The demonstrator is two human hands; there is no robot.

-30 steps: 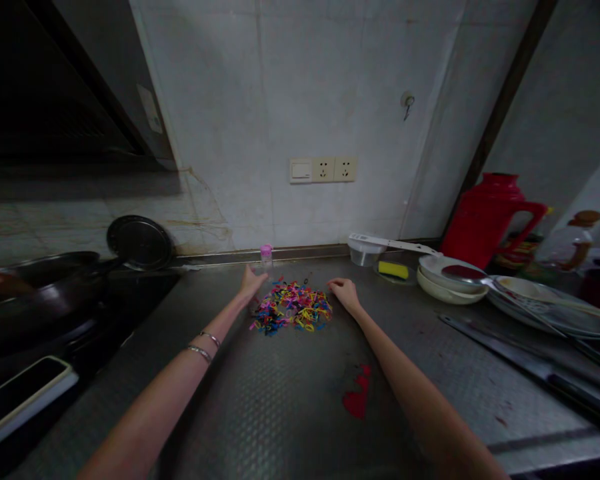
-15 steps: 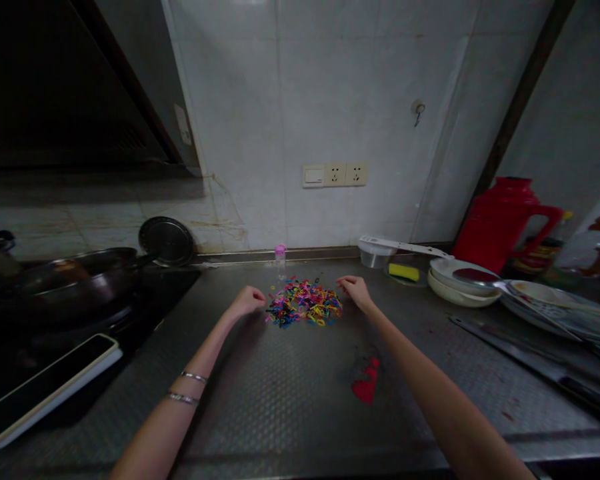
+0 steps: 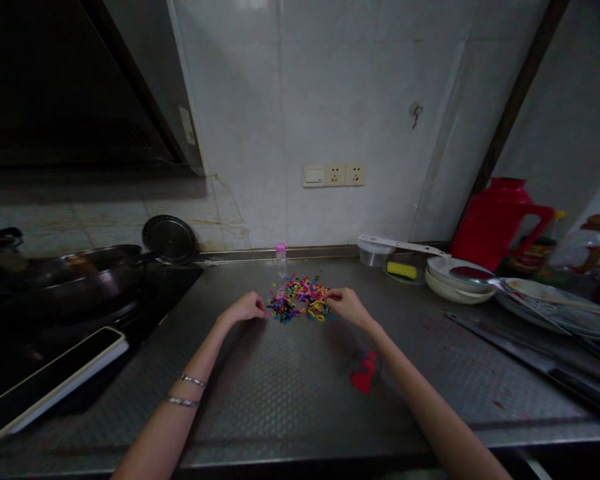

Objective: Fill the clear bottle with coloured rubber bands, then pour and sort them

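A loose pile of small colourful bands [image 3: 300,300] lies on the metal counter [image 3: 280,387]. At the pile's left edge is my left hand [image 3: 247,307], its fingers closed together; anything between them is too small to make out. My right hand [image 3: 347,305] reaches over the right side of the pile, thumb and fingers pinched at the bands, and what they hold is hidden. Just behind the pile stands a small clear bottle with a pink cap [image 3: 281,259]. A red patch [image 3: 364,373] lies on the counter in front of my right hand.
On the left are a stove with a pan [image 3: 90,283] and a phone-like slab [image 3: 55,380]. At the right are a yellow sponge [image 3: 401,271], a clear tub [image 3: 375,253], stacked bowls [image 3: 457,287], a long knife [image 3: 505,347] and a red thermos [image 3: 490,223].
My right hand has moved left, from beside the pile onto its right side. My left hand has stayed near the left edge. The view has shifted slightly.
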